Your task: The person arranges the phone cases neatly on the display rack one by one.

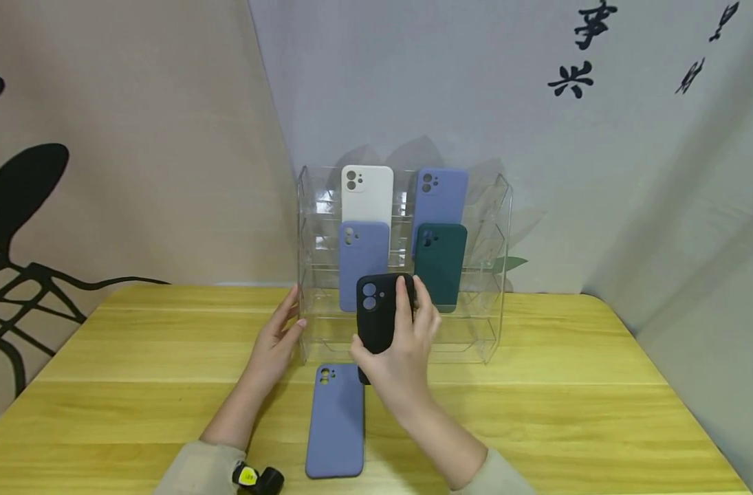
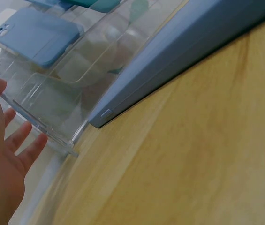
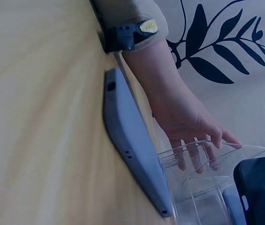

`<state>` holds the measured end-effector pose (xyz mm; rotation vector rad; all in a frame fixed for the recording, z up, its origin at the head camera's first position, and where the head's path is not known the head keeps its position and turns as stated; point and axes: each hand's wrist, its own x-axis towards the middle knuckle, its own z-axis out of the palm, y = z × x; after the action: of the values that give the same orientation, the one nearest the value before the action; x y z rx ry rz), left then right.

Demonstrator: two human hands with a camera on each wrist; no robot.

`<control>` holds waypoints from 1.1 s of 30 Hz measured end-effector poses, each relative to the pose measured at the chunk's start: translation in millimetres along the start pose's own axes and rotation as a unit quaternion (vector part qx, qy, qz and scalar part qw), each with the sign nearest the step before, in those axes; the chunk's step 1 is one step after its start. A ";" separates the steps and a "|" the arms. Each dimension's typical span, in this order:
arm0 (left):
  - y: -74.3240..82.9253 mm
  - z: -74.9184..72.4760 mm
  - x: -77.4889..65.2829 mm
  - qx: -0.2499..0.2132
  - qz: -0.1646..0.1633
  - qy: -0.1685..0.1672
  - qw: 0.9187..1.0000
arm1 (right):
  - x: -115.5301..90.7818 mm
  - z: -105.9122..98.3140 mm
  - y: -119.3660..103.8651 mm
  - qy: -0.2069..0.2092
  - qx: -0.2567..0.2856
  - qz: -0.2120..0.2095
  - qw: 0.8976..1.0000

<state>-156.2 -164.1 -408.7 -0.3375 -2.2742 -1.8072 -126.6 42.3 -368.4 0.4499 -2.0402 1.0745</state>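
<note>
My right hand (image 1: 404, 350) holds a black phone case (image 1: 376, 316) by its sides, thumb on the left edge and fingers at the upper right. This case is tilted upright before the lower tiers of a clear acrylic display stand (image 1: 465, 337). My left hand (image 1: 276, 347) touches the stand's left side; in the left wrist view its fingers (image 2: 31, 152) are spread and fairly straight along that panel. On the table, a blue-grey phone case (image 1: 335, 426) lies flat in front of the stand. The right wrist view shows only a sliver of the right hand, beside the black case (image 3: 259, 187).
Standing in the stand are a white case (image 1: 367, 192), a lavender case (image 1: 441, 196), another lavender case (image 1: 364, 258) and a dark green case (image 1: 441, 265). The wooden table (image 1: 574, 399) meets a fabric backdrop (image 1: 475, 82) behind the stand.
</note>
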 end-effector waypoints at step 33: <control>-12.5 -0.1 2.1 0.005 0.004 0.007 1.000 | 20.8 60.5 23.8 0.055 -0.061 -0.043 0.996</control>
<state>-162.1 -166.9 -419.6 -0.3304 -2.2689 -1.7882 -182.8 7.9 -386.2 0.4035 -1.9591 0.8973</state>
